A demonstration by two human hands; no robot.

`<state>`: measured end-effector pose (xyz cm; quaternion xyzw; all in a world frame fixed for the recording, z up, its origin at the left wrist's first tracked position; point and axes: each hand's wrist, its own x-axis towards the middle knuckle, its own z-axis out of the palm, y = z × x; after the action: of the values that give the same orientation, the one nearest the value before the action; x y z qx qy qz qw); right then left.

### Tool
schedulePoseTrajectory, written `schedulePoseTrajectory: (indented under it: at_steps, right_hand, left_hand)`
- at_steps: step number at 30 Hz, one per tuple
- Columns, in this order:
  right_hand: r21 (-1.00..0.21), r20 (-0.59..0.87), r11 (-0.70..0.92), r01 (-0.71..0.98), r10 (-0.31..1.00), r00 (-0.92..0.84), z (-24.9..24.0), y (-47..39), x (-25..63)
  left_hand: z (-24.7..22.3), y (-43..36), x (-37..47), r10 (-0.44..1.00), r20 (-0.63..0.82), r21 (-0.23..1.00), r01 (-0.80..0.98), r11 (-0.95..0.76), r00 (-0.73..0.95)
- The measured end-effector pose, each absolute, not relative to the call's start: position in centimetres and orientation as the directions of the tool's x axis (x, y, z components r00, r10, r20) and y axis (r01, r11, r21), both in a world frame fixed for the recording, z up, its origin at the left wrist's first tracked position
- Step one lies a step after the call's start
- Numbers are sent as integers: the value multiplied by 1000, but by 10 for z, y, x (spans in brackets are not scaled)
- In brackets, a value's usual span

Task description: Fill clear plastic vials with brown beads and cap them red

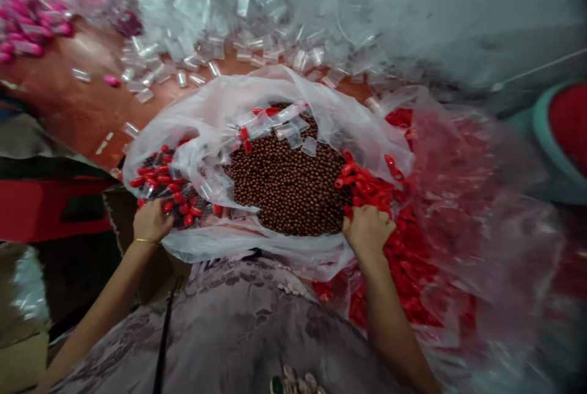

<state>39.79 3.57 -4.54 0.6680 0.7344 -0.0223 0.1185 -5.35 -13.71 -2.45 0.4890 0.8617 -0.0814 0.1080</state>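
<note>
An open white plastic bag (197, 100) lies across the middle, holding a heap of small brown balls (293, 189). A few clear plastic tubes (288, 131) rest on the balls. Red caps joined to clear tubes (165, 180) are piled at the bag's left side, and my left hand (152, 221) is closed at their lower edge. My right hand (368, 230) is closed at the lower end of a pile of loose red pieces (367, 189), right of the balls. Whatever either hand grips is hidden by its fingers.
Many clear tubes (183, 21) spread over the orange surface (92, 94) behind the bag. Pink pieces (32, 30) lie at the far left. A large clear bag of red parts (413, 278) is at the right. A red stool (27, 210) and cardboard (18, 296) are at left.
</note>
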Motion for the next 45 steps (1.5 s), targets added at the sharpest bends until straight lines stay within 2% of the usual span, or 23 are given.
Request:
schedulePoseTrajectory:
  at_steps: [2,5,8,10,15,18,20,23,27,28,30,31,33,35,37,39,42,43,45]
  right_hand:
    - [37,-134,81,996,988,-75,-50,39,395]
    - [-226,12,34,974,999,-32,-53,46,390]
    - [-516,31,-15,856,999,36,-52,45,380]
    - [-629,-23,-67,774,997,68,-51,38,371]
    - [-713,-68,-81,696,997,45,-52,17,353]
    - [-736,-106,-106,669,994,41,-56,12,348]
    - [-750,-108,-109,653,993,43,-57,12,346]
    - [-766,-97,-99,636,995,39,-57,14,342]
    - [-760,-80,-60,648,997,-1,-60,16,335]
    - [-752,-60,-39,658,998,-10,-62,17,334]
    - [-738,-14,1,674,1000,-17,-66,17,333]
    - [-734,3,12,679,1000,-15,-68,17,333]
    - [-733,6,6,680,1000,-2,-70,17,335]
    - [-741,-3,-13,671,1000,17,-71,17,338]
    - [-754,-1,-19,656,1000,28,-70,18,342]
    - [-762,3,-20,647,999,34,-70,18,345]
    - [-771,-2,-22,637,1000,31,-70,19,346]
    - [-775,-3,-21,631,1000,30,-71,19,346]
    - [-784,-1,-16,621,1000,24,-70,19,345]
  left_hand:
    - [-17,-122,-44,895,-124,-38,904,427,-428]
    - [-14,-81,-23,952,11,43,952,304,-305]
    - [-24,-32,-14,992,-66,64,992,112,-108]
    - [-36,-2,-18,985,-173,52,999,11,-2]
    - [-54,46,-29,945,-308,19,994,-111,112]
    - [-51,55,-24,942,-319,2,994,-106,101]
    - [-44,56,-15,957,-278,40,996,-78,86]
    - [-34,53,2,974,-211,243,970,-30,83]
    - [-36,47,34,946,-275,693,717,74,169]
    - [-41,45,44,939,-297,765,631,125,174]
    - [-51,41,64,929,-345,822,521,229,136]
    - [-54,39,74,925,-366,813,519,264,103]
    - [-56,34,91,929,-369,733,624,270,33]
    - [-51,29,100,938,-347,557,801,217,-12]
    - [-44,27,100,946,-323,353,930,106,15]
    - [-39,29,91,946,-273,231,966,-113,176]
    - [-42,39,72,810,-175,215,824,-524,560]
    - [-44,42,67,752,-162,223,766,-603,639]
    - [-49,47,61,701,-177,222,721,-656,691]
